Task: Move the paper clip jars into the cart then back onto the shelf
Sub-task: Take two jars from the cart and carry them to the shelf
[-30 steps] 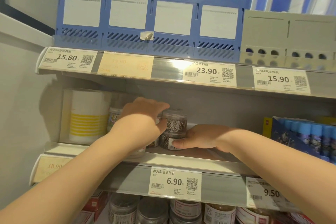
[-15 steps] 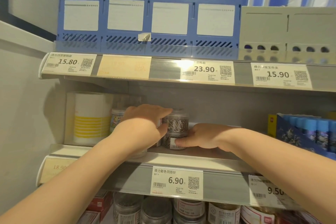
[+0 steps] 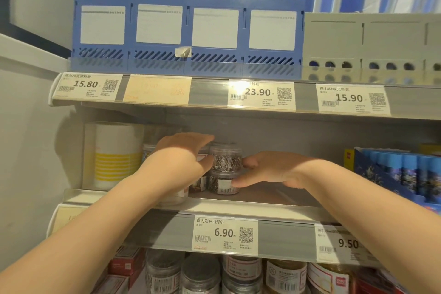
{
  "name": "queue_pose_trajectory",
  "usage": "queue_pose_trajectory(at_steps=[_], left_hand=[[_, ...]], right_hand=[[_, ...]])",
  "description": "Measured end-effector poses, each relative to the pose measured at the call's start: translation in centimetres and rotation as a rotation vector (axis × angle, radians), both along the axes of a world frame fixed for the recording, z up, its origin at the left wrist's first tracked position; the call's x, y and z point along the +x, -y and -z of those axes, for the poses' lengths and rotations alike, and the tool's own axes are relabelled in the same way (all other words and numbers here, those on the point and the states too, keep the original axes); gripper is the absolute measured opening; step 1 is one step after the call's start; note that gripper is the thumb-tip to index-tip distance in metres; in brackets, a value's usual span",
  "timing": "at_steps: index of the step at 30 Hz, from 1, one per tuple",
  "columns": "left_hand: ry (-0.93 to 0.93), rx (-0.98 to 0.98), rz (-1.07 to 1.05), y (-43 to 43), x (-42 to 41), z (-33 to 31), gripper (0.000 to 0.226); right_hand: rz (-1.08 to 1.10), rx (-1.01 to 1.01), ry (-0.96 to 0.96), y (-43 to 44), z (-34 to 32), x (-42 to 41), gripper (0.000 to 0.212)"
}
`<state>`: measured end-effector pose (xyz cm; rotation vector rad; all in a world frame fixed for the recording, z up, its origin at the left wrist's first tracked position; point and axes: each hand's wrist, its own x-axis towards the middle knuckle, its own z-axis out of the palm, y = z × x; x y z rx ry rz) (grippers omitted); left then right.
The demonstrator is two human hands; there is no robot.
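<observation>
Two clear paper clip jars stand stacked on the middle shelf (image 3: 274, 200), the upper jar (image 3: 226, 159) on the lower jar (image 3: 223, 186). My left hand (image 3: 181, 157) reaches over from the left. Its thumb lies against the upper jar's left side and its fingers curl over the top, hiding more jars (image 3: 199, 182) behind it. My right hand (image 3: 269, 169) comes in from the right with its fingers stretched out. Their tips touch the lower jar's right side, and the thumb lies by the upper jar.
A white and yellow roll pack (image 3: 114, 155) fills the shelf's left end. Blue tubes in a box (image 3: 401, 172) stand at the right. The upper shelf's edge (image 3: 214, 95) hangs close above my hands. Several jars (image 3: 200, 274) fill the shelf below.
Both hands stay at the stacked jars. My right thumb has risen beside the upper jar, and the stack has hardly moved.
</observation>
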<state>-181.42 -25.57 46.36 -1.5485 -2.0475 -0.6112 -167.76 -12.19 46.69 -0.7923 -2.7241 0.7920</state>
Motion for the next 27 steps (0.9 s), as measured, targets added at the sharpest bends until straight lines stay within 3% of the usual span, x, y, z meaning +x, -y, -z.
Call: queue_pose_trajectory(at_steps=[6, 11, 19, 27], left_hand=[[-0.047, 0.042, 0.004, 1.1, 1.3, 0.0, 0.048], [-0.054, 0.083, -0.046, 1.2, 3.1, 0.6, 0.032], [0.039, 0.189, 0.171, 1.9, 7.4, 1.5, 0.039], [0.162, 0.254, 0.408, 6.3, 14.6, 4.6, 0.029]], right_hand=[[0.060, -0.011, 0.022, -0.2, -0.7, 2.3, 0.082], [0.016, -0.088, -0.141, 0.3, 0.0, 5.9, 0.090], [-0.003, 0.060, -0.388, 2.2, 1.0, 9.6, 0.053], [0.064, 0.141, -0.625, 10.4, 4.1, 16.5, 0.023]])
